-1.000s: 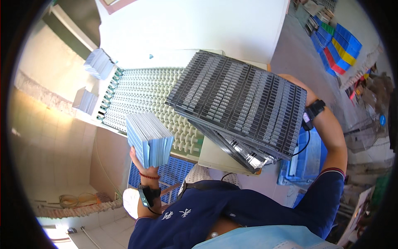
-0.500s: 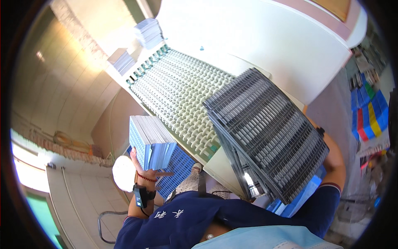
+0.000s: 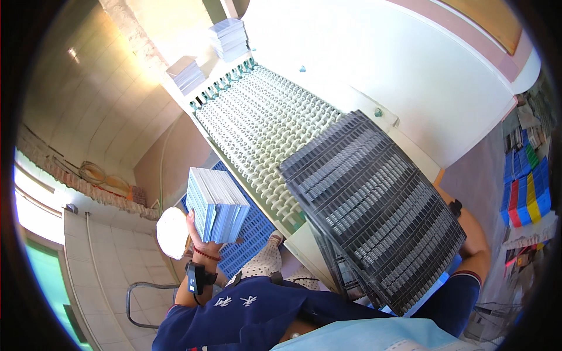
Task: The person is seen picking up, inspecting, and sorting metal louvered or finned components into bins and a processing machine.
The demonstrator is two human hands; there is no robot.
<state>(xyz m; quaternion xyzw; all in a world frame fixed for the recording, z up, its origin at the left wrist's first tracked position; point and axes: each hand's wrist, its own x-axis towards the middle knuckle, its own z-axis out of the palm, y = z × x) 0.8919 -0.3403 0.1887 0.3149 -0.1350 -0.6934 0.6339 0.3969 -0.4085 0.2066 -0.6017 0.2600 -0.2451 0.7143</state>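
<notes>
Head view, as I watch from a distance: the stack of blue-edged sheets (image 3: 219, 205) sits in the left hand (image 3: 198, 235), just off the near left side of the roller bed (image 3: 263, 128). That hand is curled closely under the stack, thumb up its left side; the other fingers are mostly hidden. The right hand is out of my sight behind the black trays (image 3: 374, 210), so I cannot tell how far open it is or what it grips; the right forearm (image 3: 465, 225) bends round their outer side.

Against half a second ago, the whole scene has turned slightly. The left hand keeps its stack, while the trays lie a little lower in the picture, and a round green knob (image 3: 378, 112) now shows past their far edge.

The roller bed slants from upper left to lower centre, rows of pale rollers beside a tall white panel (image 3: 363, 52). A beige wall (image 3: 111, 82) rises on the left.

Two smaller stacks, a far one (image 3: 229, 40) and a nearer one (image 3: 186, 76), stand at the bed's far end. Below the held sheets lies a blue slotted crate (image 3: 243, 254); coloured bins (image 3: 527, 196) sit far right. The trays block my view of the bed's near right corner.
</notes>
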